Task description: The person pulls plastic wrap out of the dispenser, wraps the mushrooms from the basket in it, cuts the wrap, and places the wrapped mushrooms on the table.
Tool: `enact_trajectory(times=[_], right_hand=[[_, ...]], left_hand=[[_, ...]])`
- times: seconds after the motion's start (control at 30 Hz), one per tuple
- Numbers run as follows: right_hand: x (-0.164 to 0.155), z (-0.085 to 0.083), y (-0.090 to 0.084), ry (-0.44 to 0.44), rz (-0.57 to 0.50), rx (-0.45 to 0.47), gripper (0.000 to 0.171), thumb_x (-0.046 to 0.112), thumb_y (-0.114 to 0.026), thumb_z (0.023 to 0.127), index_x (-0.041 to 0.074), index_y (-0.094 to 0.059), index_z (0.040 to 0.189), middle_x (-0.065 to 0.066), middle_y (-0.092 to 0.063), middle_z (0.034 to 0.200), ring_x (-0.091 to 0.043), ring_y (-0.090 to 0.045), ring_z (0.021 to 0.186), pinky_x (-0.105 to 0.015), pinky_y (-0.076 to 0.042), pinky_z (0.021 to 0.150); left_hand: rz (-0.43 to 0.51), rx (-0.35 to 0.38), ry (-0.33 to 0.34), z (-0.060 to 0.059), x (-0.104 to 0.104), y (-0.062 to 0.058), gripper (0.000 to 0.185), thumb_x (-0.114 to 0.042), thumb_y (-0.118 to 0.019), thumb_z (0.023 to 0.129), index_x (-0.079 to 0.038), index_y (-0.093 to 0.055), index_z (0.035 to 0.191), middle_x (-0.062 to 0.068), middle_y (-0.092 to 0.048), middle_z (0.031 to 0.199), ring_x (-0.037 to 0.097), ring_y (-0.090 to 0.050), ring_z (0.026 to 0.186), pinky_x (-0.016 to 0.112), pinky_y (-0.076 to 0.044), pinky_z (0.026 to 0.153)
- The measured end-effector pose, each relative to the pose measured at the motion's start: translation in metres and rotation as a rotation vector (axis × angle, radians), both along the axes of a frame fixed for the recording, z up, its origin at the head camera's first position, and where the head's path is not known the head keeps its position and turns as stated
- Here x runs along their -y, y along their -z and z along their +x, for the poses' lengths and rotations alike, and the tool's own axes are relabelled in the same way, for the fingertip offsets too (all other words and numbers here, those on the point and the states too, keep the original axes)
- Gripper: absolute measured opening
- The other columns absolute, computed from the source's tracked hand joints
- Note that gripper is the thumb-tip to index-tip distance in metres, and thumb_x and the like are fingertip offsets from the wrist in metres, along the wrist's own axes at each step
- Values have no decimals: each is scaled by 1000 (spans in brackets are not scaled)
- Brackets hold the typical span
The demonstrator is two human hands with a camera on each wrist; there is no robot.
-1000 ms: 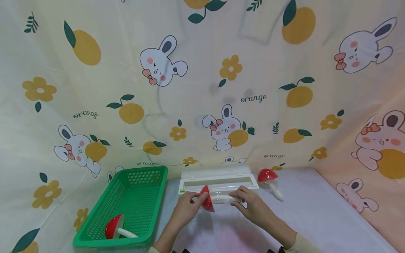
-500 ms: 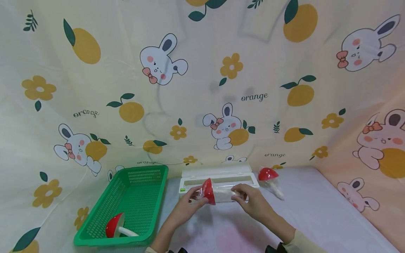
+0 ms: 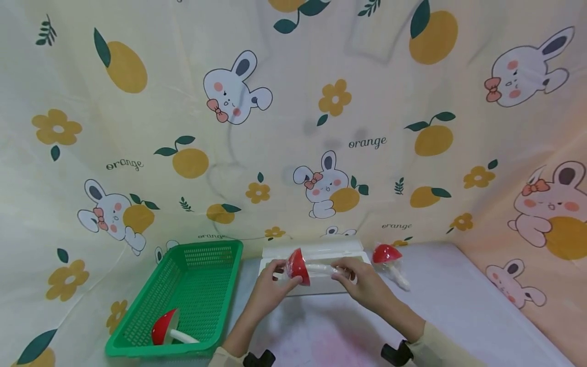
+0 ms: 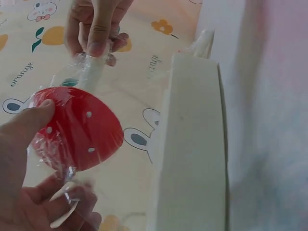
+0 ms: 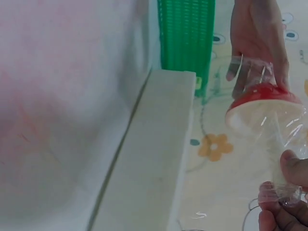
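Note:
A toy mushroom (image 3: 298, 268) with a red, white-dotted cap is held sideways in the air, wrapped in clear plastic film. My left hand (image 3: 269, 289) grips the cap, thumb (image 4: 41, 115) against its red top and fingers by the gathered film. At the other end, my right hand (image 3: 367, 286) pinches the film-covered white stem (image 5: 275, 168) between thumb and fingers. Both hands are above the front of a long white film dispenser box (image 3: 316, 290), which stands on the table with its lid (image 3: 312, 247) raised.
To the right of the box lies another film-wrapped mushroom (image 3: 388, 254). A green plastic basket (image 3: 228, 300) stands on the left, with an unwrapped red mushroom (image 3: 163, 328) inside. A patterned cloth (image 3: 275, 153) hangs behind the pale table (image 3: 440, 295).
Both hands have lifted the wrapped mushroom slightly upward, so more of the box's front shows below it. My left thumb has shifted on the cap. The basket and other mushrooms stay put.

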State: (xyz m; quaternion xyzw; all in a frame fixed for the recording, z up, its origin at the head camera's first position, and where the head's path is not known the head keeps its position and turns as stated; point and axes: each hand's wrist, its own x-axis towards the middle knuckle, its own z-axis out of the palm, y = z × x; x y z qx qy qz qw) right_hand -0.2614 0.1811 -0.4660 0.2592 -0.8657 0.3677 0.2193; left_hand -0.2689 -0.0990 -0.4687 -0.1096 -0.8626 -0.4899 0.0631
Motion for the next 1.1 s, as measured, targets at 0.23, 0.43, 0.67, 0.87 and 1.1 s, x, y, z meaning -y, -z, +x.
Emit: enact_trajectory(times=[0.23,0.43,0.67,0.87,1.1], right_hand=[[-2,-5,-21,2,2,-68,34,16,-89,90,15,-79,122,8,-75,103,-7,-58,79,-23,-59,68],[-4,-7,-36,2,11,-89,35,18,-89,90,16,-79,124,5,-78,110,-9,-61,80,-28,-62,72],[-3,-12,-48,-11,11,-124,33,14,-87,92,16,-79,124,0,-78,113,-8,-61,81,-22,-60,72],[-4,-15,-56,-7,24,-135,33,15,-86,93,16,-79,125,2,-79,112,-9,-60,82,-21,-59,71],[-5,-16,-64,13,23,-127,39,19,-87,92,18,-76,129,4,-77,106,-11,-61,83,-29,-63,72]], left_hand=[[36,-15,-19,-6,-3,-16,66,-48,-85,91,-12,-60,141,11,-69,137,32,-62,126,50,-58,98],[40,-7,-45,-8,-5,-30,67,-49,-85,91,-12,-61,141,11,-70,136,34,-62,129,52,-60,97],[69,-26,-48,-9,-6,-43,66,-48,-84,92,-12,-61,143,10,-71,135,32,-62,126,47,-61,93],[55,-56,-64,-10,-8,-52,70,-50,-84,92,-12,-61,145,11,-70,134,31,-63,125,47,-62,93],[30,-63,-68,-11,-8,-56,69,-54,-81,93,-12,-62,143,9,-71,131,29,-64,119,42,-63,88]])
